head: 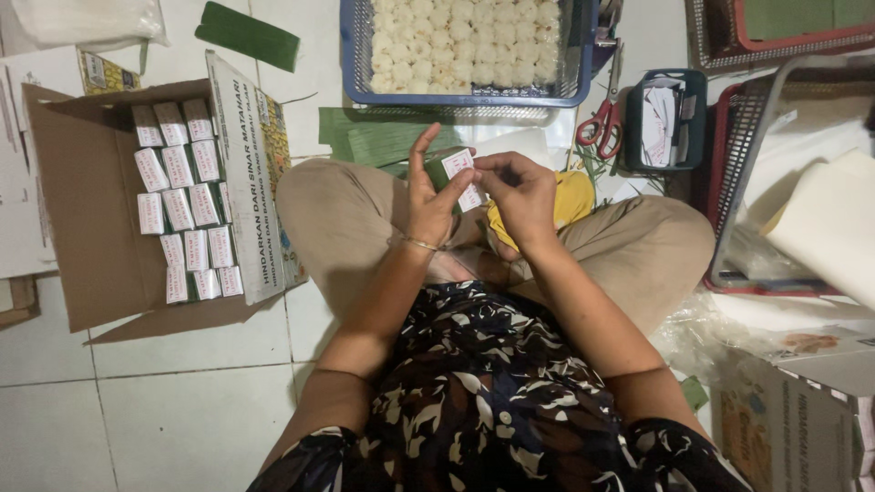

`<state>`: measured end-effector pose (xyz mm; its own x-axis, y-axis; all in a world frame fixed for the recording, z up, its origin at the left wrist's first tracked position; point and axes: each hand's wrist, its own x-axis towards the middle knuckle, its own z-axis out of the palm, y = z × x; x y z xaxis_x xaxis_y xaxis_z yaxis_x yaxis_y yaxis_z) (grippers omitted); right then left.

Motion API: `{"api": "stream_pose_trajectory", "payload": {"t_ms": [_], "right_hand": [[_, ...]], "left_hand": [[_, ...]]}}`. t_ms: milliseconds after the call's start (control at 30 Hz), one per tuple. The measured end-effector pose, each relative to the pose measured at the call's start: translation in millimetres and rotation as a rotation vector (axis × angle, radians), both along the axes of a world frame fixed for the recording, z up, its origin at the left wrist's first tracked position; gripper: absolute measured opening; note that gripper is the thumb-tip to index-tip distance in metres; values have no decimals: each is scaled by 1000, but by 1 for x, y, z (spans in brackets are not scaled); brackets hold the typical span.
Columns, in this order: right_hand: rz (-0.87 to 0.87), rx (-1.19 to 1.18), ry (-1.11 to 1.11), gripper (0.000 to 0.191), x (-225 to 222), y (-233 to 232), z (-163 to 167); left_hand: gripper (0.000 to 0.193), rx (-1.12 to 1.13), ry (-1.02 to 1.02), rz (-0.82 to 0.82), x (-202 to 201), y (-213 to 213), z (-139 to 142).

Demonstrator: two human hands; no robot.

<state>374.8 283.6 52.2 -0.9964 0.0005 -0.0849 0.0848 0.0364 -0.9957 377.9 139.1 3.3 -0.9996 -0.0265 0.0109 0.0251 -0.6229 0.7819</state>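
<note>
I sit cross-legged on a white tiled floor. Both hands meet above my lap around a small green leaf-wrapped packet [444, 167] with a white and red paper label [463, 173] on it. My left hand [428, 196] holds the packet with thumb and fingers, index finger raised. My right hand [518, 193] pinches the label's right side against the packet. A yellow cloth [572, 199] lies in my lap under the right hand.
An open cardboard box [82, 228] at the left holds rows of labelled packets [182, 205]. Ahead stands a blue basket [355, 55] of pale round sweets. Red-handled scissors [602, 123], a green label tub [688, 118], green leaf strips [383, 141], red baskets [729, 173] and another carton [802, 410] lie right.
</note>
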Motion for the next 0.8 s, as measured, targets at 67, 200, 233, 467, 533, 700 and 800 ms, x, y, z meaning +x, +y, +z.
{"api": "stream_pose_trajectory", "payload": {"t_ms": [67,200,233,467,533,700,800], "right_hand": [[-12,181,51,15,6,-2,11],[50,323,260,17,9,-2,30],[77,355,298,19,10,-2,35],[176,416,509,60,28,-14,44],[154,496,537,56,26,-13,43],[154,671,587,46,11,4,43],[82,725,585,46,4,16,33]], "left_hand": [[79,54,-3,-8,0,0,-3],[73,99,-22,5,-2,0,-10],[72,97,-62,38,-3,0,-11],[64,15,-95,196,-2,7,7],[64,94,-75,103,3,7,15],[56,140,-58,-91,-6,-7,2],[40,58,-187,-129,-20,-12,-26]]}}
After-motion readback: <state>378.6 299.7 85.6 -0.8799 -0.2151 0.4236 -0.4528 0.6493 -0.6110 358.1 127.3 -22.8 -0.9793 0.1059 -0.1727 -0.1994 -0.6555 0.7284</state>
